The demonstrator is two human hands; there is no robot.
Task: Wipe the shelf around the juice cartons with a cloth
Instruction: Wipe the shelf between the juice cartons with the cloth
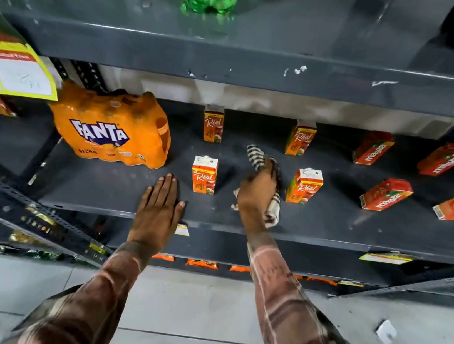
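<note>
We are partway through wiping the dark shelf [100, 192], and the stroke in hand runs down the lane between the two front Real cartons. To do it well, we judge, we should keep the cloth flat and pressed down, sweep toward 12 o'clock and back toward 6, and steer clear of both cartons so neither tips.

At the left stands the Fanta pack [111, 126]. At its 5 o'clock our left hand [160, 206] lies palm down near the shelf's front edge, fingers spread and straight, holding nothing, apparently bracing us. Just at its 2 o'clock stands the front left Real carton [203, 175], upright and apart from the fingers.

Next comes our right hand [257, 193], knuckles up and wrist bent, closed around the striped cloth [272, 210]; one end of the cloth trails off toward 11 o'clock. The front right Real carton [304, 186] stands just beside the cloth at 3 o'clock; we cannot tell whether they touch.
</note>
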